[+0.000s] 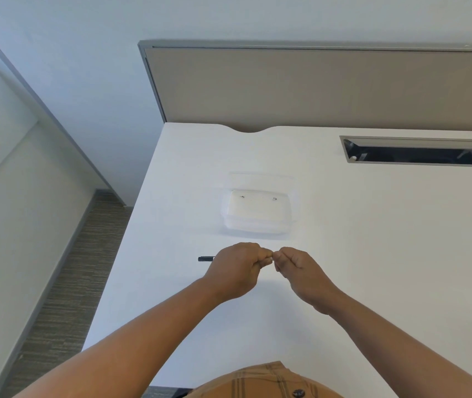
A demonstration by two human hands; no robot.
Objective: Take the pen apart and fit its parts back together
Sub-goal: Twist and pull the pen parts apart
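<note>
A black pen (pixel 206 258) lies level above the white desk (pixel 372 239), and only its left end shows, sticking out past my left hand (pixel 236 268). That hand is closed around the pen's body. My right hand (pixel 298 270) is closed too, its fingertips meeting those of the left hand at the pen's other end, which the fingers hide. I cannot tell whether any part has come off.
A clear plastic tray (pixel 257 212) sits on the desk just beyond my hands, with two tiny items at its far side. A cable slot with a grey lid (pixel 418 152) is at the back right. A grey partition (pixel 315 84) stands behind; the desk's left edge drops to carpet.
</note>
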